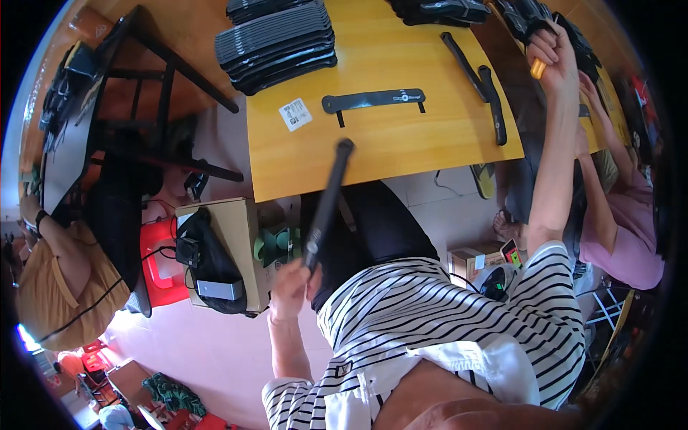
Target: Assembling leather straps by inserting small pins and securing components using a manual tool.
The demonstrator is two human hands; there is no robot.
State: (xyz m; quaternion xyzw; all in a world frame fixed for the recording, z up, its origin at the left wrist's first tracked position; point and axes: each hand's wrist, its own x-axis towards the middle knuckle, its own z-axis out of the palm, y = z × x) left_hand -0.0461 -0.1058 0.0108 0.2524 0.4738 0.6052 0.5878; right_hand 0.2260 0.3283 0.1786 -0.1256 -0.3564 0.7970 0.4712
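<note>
My left hand (290, 289) is closed round one end of a long black strap (327, 204), whose rounded far end points up toward the table's near edge. My right arm stretches far out to the right. There my right hand (553, 54) grips a tool with an orange handle (537, 68), its working end mostly hidden. The fingers are at a pile of black straps (517, 16), and I cannot tell whether they hold one. A flat black strap with two small tabs (374, 99) lies across the table, beside a white printed label (295, 115).
On the yellow table (401, 154) stands a tall stack of black straps (276, 44). Two loose straps (494, 106) lie near its right edge, more bundles (441, 11) behind. A person in pink (623, 240) is close on the right. A cardboard box (247, 222) stands left of my legs.
</note>
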